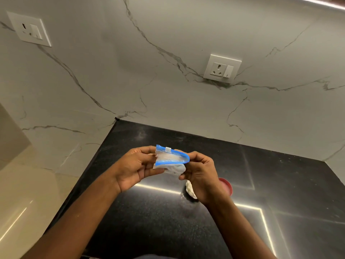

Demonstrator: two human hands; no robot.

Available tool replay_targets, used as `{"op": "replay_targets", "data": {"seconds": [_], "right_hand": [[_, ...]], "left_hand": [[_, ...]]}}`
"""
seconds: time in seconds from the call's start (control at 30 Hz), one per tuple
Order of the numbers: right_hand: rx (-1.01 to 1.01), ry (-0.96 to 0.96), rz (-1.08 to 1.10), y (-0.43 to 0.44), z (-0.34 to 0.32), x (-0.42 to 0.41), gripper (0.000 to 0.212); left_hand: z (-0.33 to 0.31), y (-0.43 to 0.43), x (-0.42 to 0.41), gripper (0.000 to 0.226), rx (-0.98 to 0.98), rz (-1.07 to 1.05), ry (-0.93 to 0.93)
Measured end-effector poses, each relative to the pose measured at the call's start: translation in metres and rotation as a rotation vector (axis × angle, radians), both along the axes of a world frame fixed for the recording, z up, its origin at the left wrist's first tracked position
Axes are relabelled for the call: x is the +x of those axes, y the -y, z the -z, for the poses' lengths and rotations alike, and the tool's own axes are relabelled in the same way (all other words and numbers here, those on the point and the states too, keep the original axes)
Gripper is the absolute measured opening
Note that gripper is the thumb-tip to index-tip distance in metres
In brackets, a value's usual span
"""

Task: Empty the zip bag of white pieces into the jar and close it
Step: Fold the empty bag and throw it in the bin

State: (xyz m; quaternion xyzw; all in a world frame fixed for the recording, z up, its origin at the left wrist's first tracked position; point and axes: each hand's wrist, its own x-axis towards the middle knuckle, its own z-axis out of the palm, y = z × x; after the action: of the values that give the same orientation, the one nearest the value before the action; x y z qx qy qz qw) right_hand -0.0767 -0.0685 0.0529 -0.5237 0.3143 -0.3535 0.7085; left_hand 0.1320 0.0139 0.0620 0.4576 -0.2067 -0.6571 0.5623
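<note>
**Both hands hold the zip bag open above the black counter**

The zip bag (170, 159) sits just below the centre of the head view, held in the air between two bare hands. Its blue zip band curves in an arc with the two sides parted, so the mouth stands open toward the camera; a small white slider tab sits on the far edge at about 12 o'clock of the bag. The clear plastic below the band looks crumpled, and I cannot tell whether any pieces are inside it.

The left hand (136, 169) grips the bag's 9 o'clock end, thumb and fingers curled closed on the plastic. The right hand (200, 175) pinches the 3 o'clock end, fingers bent around the edge and lower corner.

Below the right hand, at about 5 o'clock from the bag, the white pieces (190, 189) show heaped in what appears to be the jar, most of it hidden by the wrist. Just beside it at 3 o'clock, a red lid (226, 186) lies on the black counter (149, 221). The marble wall (168, 81) behind carries two white sockets (222, 69).
</note>
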Motion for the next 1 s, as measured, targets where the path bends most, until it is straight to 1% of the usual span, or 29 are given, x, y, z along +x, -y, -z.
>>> {"op": "replay_targets", "data": {"seconds": [0.07, 0.13, 0.2, 0.23, 0.27, 0.3, 0.33, 0.37, 0.43, 0.47, 0.5, 0.53, 0.6, 0.7, 0.73, 0.77, 0.83, 0.87, 0.9, 0.93, 1.0], "right_hand": [[-0.117, -0.001, 0.012, 0.004, 0.002, -0.004, 0.044], [-0.328, -0.056, 0.009, 0.009, 0.004, -0.007, 0.041], [-0.589, -0.187, -0.008, 0.009, 0.004, -0.006, 0.038], [-0.693, -0.254, -0.005, 0.007, 0.005, -0.005, 0.036], [-0.748, -0.298, -0.002, 0.005, 0.006, -0.005, 0.035], [-0.746, -0.311, 0.003, 0.004, 0.007, -0.007, 0.035], [-0.681, -0.292, 0.006, 0.002, 0.009, -0.009, 0.036], [-0.556, -0.243, 0.008, 0.001, 0.01, -0.01, 0.035], [-0.167, -0.088, -0.03, -0.004, 0.007, -0.012, 0.03], [0.002, -0.046, -0.067, -0.006, 0.006, -0.013, 0.033], [0.097, -0.068, -0.105, -0.008, 0.007, -0.014, 0.04], [0.122, -0.129, -0.145, -0.01, 0.008, -0.014, 0.044], [0.077, -0.231, -0.193, -0.013, 0.01, -0.014, 0.04], [0.062, -0.21, -0.201, -0.017, 0.009, -0.013, 0.028], [0.058, -0.204, -0.206, -0.018, 0.01, -0.012, 0.026], [0.06, -0.209, -0.215, -0.021, 0.012, -0.01, 0.024], [0.096, -0.214, -0.229, -0.027, 0.018, -0.007, 0.02], [0.12, -0.214, -0.238, -0.032, 0.022, -0.005, 0.019], [0.132, -0.217, -0.243, -0.037, 0.025, -0.005, 0.019], [0.137, -0.228, -0.256, -0.043, 0.027, -0.002, 0.018], [0.154, -0.244, -0.292, -0.056, 0.03, 0.007, 0.016]], "left_hand": [[0.0, -0.003, -0.002, 0.039, -0.008, 0.007, -0.115], [0.0, -0.005, -0.006, 0.052, 0.03, 0.065, -0.153], [0.001, -0.006, -0.012, 0.063, 0.079, 0.1, -0.049], [0.002, -0.005, -0.014, 0.063, 0.088, 0.099, 0.034], [0.003, -0.004, -0.017, 0.059, 0.087, 0.08, 0.096], [0.005, -0.004, -0.019, 0.053, 0.086, 0.051, 0.123], [0.007, -0.005, -0.02, 0.049, 0.081, 0.019, 0.125], [0.009, -0.006, -0.02, 0.047, 0.072, -0.012, 0.124], [0.011, -0.01, -0.019, 0.047, 0.05, -0.055, 0.162], [0.011, -0.012, -0.02, 0.047, 0.041, -0.067, 0.2], [0.012, -0.014, -0.022, 0.047, 0.036, -0.075, 0.245], [0.012, -0.016, -0.024, 0.046, 0.036, -0.084, 0.294], [0.011, -0.021, -0.028, 0.044, 0.035, -0.101, 0.388], [0.013, -0.031, -0.031, 0.045, 0.029, -0.085, 0.439], [0.014, -0.035, -0.032, 0.045, 0.019, -0.066, 0.506], [0.017, -0.041, -0.033, 0.043, 0.004, -0.048, 0.639], [0.021, -0.053, -0.035, 0.041, -0.05, 0.006, 0.962], [0.022, -0.06, -0.034, 0.043, -0.087, 0.033, 1.055], [0.023, -0.067, -0.032, 0.047, -0.117, 0.058, 1.084], [0.025, -0.076, -0.028, 0.049, -0.126, 0.075, 1.074], [0.029, -0.096, -0.014, 0.052, -0.115, 0.101, 1.007]]}}
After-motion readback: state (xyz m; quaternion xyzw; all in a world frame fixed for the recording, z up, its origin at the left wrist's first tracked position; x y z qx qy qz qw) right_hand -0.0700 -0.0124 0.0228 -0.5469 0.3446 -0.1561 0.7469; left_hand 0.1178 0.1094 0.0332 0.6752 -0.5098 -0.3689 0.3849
